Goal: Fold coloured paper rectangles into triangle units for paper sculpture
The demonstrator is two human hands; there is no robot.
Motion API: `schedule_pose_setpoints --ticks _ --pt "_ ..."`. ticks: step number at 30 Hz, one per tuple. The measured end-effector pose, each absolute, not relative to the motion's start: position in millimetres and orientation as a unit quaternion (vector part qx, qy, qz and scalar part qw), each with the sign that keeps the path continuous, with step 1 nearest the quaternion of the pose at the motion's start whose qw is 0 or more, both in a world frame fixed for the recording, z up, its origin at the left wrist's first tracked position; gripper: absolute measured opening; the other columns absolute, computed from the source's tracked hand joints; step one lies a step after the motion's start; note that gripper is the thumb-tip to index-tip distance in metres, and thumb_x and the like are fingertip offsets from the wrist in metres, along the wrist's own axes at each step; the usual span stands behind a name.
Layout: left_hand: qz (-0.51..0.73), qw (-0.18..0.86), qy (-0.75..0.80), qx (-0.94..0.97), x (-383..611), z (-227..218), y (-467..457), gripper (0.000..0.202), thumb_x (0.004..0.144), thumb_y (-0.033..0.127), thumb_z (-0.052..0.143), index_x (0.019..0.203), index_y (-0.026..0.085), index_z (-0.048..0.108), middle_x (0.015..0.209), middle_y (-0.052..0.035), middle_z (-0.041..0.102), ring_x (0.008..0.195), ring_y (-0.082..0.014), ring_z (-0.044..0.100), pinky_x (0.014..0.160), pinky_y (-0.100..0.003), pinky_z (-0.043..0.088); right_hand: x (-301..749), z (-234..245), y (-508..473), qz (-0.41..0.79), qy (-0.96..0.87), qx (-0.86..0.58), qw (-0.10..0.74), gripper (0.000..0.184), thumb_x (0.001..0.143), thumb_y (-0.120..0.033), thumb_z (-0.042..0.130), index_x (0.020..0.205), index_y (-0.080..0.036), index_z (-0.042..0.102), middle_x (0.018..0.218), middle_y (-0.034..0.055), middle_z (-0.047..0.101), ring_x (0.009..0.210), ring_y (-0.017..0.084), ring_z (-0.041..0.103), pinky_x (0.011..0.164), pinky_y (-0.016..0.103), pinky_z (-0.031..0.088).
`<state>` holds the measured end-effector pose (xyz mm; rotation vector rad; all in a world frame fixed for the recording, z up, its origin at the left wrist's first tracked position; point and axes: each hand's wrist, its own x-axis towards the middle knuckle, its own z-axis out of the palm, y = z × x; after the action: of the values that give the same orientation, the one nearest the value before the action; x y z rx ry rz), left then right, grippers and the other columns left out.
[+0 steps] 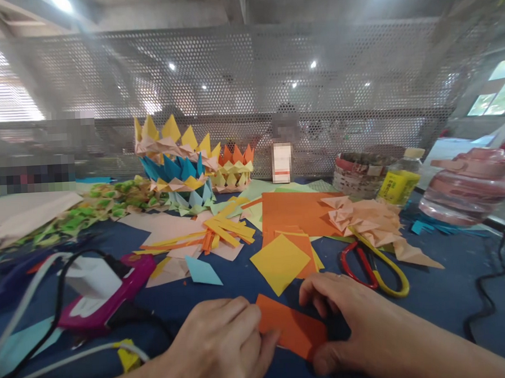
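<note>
A small orange paper rectangle [296, 326] lies at the front of the dark blue table. My left hand [222, 343] grips its left end, with the thumb in front and the fingers curled behind. At its right end is my right hand [341, 314], thumb and fingers apart. The right thumb is by the paper's lower corner; whether it touches, I cannot tell. Just behind lie a yellow paper square [280, 262] and orange pieces under it. Scissors [373, 267] with red and yellow handles rest beyond my right hand, their blades hidden under folded peach paper [373, 222].
Behind stand paper crowns [173, 170], yellow strips [229, 229] and a large orange sheet [296, 212]. A magenta power strip [114, 292] with cables is at left. A yellow-labelled bottle [400, 181], a pink jug [468, 186] and a woven basket [357, 175] stand at right.
</note>
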<state>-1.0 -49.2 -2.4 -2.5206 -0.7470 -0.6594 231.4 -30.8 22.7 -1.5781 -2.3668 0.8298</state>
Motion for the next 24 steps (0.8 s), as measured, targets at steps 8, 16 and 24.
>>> schedule_pose_setpoints --ticks 8,16,24 --pt "-0.315 0.249 -0.278 -0.872 4.6 -20.3 -44.8 0.040 0.089 0.010 0.048 0.050 0.018 0.050 0.049 -0.0004 0.046 0.045 -0.0162 0.045 0.042 -0.031 0.026 232.0 23.6 -31.5 0.276 -0.793 -0.536 0.084 0.037 0.056 -0.026 0.083 0.086 -0.025 0.060 0.084 -0.0058 0.059 0.075 0.015 0.053 0.060 0.024 0.036" --pt "-0.318 0.211 -0.279 -0.881 0.5 -5.9 -39.1 0.039 0.092 0.012 0.044 0.054 0.017 0.052 0.052 -0.0004 0.048 0.046 -0.0153 0.044 0.043 -0.030 0.027 229.1 22.1 -30.8 0.263 -0.797 -0.536 0.087 0.030 0.056 -0.023 0.082 0.076 -0.022 0.060 0.081 -0.0039 0.060 0.074 0.016 0.053 0.064 0.025 0.038" --pt "-0.329 0.156 -0.317 -0.876 -2.7 -7.7 -28.1 0.037 0.096 0.018 0.040 0.062 0.017 0.053 0.060 -0.0005 0.051 0.054 -0.0155 0.050 0.048 -0.028 0.035 227.3 22.9 -29.4 0.254 -0.799 -0.539 0.085 0.032 0.055 -0.020 0.082 0.079 -0.022 0.061 0.085 -0.0038 0.062 0.076 0.017 0.053 0.064 0.026 0.038"
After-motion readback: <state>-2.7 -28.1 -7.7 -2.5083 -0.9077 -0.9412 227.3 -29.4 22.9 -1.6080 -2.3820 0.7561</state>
